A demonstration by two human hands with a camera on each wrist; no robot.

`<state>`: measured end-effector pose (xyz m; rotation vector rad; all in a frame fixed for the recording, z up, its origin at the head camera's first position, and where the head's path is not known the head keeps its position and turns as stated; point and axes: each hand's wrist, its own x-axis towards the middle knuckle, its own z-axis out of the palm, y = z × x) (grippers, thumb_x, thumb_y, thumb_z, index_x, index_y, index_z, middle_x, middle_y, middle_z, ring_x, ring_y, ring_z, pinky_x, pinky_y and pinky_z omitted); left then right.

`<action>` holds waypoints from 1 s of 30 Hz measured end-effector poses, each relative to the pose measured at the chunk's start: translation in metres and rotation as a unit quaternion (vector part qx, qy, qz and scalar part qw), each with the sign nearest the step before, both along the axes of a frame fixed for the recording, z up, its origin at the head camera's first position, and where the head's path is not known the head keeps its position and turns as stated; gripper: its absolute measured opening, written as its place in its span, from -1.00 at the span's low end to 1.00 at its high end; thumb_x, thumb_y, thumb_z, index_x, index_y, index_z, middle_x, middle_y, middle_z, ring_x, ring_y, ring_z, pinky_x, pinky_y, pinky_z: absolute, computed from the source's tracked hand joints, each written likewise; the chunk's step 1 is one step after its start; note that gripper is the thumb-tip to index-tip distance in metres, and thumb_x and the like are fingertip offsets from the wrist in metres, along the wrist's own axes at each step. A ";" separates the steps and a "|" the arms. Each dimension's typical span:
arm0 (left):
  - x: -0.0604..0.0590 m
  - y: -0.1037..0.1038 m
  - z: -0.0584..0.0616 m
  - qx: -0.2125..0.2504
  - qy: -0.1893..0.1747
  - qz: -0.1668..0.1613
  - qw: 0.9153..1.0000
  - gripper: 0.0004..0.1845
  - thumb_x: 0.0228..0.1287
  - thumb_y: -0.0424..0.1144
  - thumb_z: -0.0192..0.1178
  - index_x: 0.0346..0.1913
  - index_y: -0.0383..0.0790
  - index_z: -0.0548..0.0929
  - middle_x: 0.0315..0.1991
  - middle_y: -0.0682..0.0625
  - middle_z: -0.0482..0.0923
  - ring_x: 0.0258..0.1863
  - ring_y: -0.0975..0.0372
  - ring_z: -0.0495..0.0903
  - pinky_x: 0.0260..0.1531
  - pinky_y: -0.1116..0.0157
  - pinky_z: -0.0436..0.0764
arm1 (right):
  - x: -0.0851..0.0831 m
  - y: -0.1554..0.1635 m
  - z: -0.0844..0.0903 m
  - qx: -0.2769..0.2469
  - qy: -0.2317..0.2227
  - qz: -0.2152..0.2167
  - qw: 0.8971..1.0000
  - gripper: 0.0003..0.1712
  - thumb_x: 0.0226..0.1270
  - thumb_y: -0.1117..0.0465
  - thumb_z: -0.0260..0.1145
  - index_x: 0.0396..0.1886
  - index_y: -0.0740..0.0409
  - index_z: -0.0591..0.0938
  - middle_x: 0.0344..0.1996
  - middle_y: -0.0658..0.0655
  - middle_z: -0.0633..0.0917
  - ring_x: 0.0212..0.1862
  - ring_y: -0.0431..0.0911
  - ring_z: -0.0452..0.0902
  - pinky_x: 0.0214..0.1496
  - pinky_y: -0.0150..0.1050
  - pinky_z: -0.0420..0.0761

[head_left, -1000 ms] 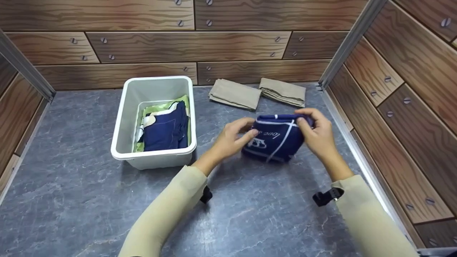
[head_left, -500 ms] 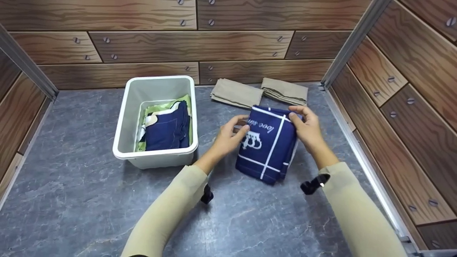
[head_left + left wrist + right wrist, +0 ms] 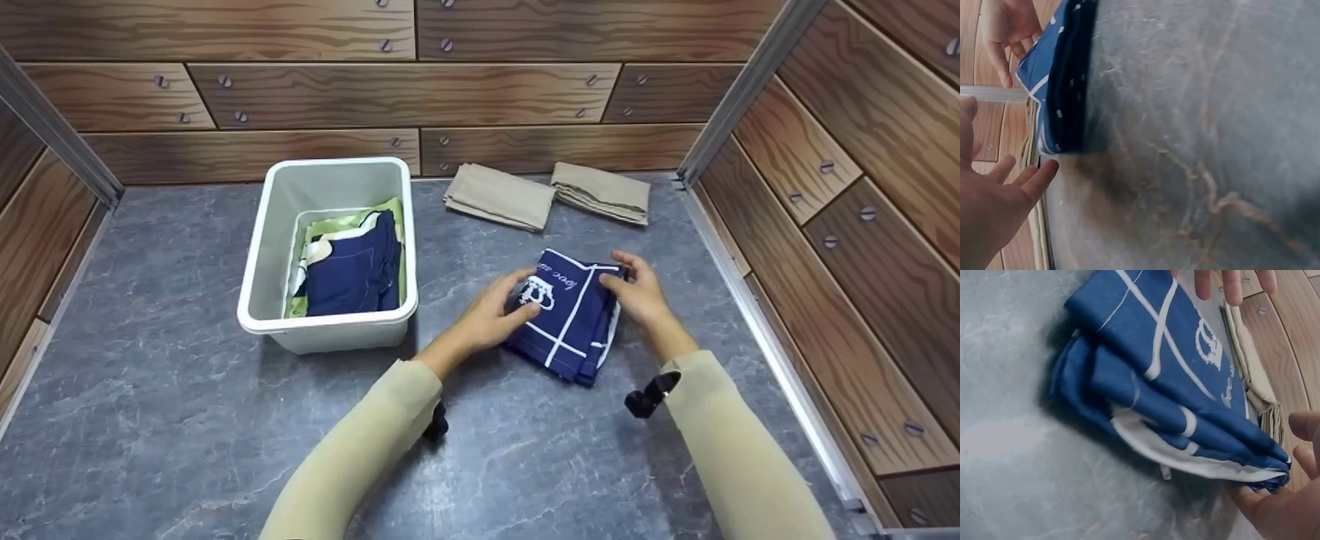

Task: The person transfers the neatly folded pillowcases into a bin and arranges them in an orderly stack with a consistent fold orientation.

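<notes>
On the grey marbled surface [image 3: 187,420], right of the white bin [image 3: 259,247], the folded navy cloth [image 3: 574,322] had come down from the air and lay flat. The left hand [image 3: 495,311] and right hand [image 3: 637,292], fingers spread, bracketed it: fold finished.

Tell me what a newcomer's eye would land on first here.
First, the folded navy cloth with white lines, lying on the grey tabletop between the left hand and the right hand, which touch its sides. Next, the white bin to its left holding folded fabric, and two beige folded cloths by the back wall.
</notes>
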<state>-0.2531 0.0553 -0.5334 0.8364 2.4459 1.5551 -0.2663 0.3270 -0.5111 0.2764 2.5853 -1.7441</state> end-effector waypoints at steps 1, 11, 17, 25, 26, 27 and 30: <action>0.001 0.000 -0.001 -0.007 0.002 -0.002 1.000 -0.34 0.42 -0.05 0.18 0.50 -0.08 0.28 0.41 -0.18 0.34 0.41 0.01 0.33 0.43 0.09 0.27 | 0.000 0.001 -0.002 -0.003 -0.004 -0.001 1.000 -0.31 0.39 0.34 0.20 0.48 0.34 0.24 0.38 0.42 0.36 0.38 0.15 0.27 0.34 -0.22 0.36; 0.013 0.005 -0.005 -0.099 0.055 -0.049 0.992 -0.35 0.43 0.00 0.14 0.50 -0.06 0.29 0.47 -0.18 0.26 0.47 -0.01 0.22 0.48 0.01 0.18 | 0.005 0.006 -0.018 0.149 0.054 0.036 0.987 -0.35 0.33 0.32 0.25 0.41 0.30 0.38 0.38 0.49 0.32 0.42 0.29 0.24 0.50 0.10 0.21; 0.026 0.014 -0.006 -0.193 0.095 -0.078 0.973 -0.41 0.44 0.09 0.10 0.47 0.11 0.35 0.55 -0.20 0.10 0.52 -0.21 0.02 0.48 -0.17 0.04 | 0.014 0.002 -0.028 0.356 0.136 0.156 0.911 -0.36 0.43 0.09 0.24 0.45 0.16 0.39 0.49 0.47 0.14 0.50 0.49 -0.16 0.48 0.42 -0.12; 0.058 0.043 -0.007 -0.362 0.132 -0.103 0.917 -0.35 0.44 0.38 -0.21 0.52 0.34 0.22 0.61 -0.20 -0.14 0.54 -0.28 -0.28 0.44 -0.32 -0.20 | 0.025 0.003 -0.040 0.411 0.097 0.232 0.876 -0.29 0.55 -0.13 0.03 0.56 0.02 0.22 0.56 0.39 0.00 0.54 0.41 -0.27 0.53 0.34 -0.15; 0.061 0.046 -0.007 -0.382 0.131 -0.098 0.910 -0.34 0.44 0.39 -0.25 0.53 0.36 0.18 0.61 -0.20 -0.16 0.54 -0.27 -0.30 0.45 -0.32 -0.21 | 0.025 0.004 -0.041 0.407 0.092 0.232 0.878 -0.29 0.55 -0.13 0.03 0.57 0.03 0.21 0.56 0.39 -0.01 0.55 0.41 -0.27 0.53 0.34 -0.14; 0.063 0.048 -0.007 -0.400 0.128 -0.091 0.903 -0.34 0.44 0.40 -0.29 0.54 0.39 0.15 0.61 -0.19 -0.18 0.55 -0.25 -0.31 0.45 -0.31 -0.22 | 0.025 0.005 -0.042 0.403 0.088 0.233 0.881 -0.28 0.55 -0.13 0.03 0.57 0.03 0.20 0.56 0.40 -0.01 0.55 0.40 -0.27 0.53 0.33 -0.15; 0.066 0.053 -0.007 -0.433 0.123 -0.071 0.890 -0.33 0.43 0.42 -0.34 0.54 0.42 0.11 0.61 -0.18 -0.18 0.56 -0.22 -0.29 0.46 -0.30 -0.21 | 0.025 0.007 -0.044 0.397 0.077 0.234 0.884 -0.27 0.55 -0.14 0.03 0.58 0.04 0.19 0.56 0.39 -0.01 0.55 0.39 -0.28 0.54 0.32 -0.16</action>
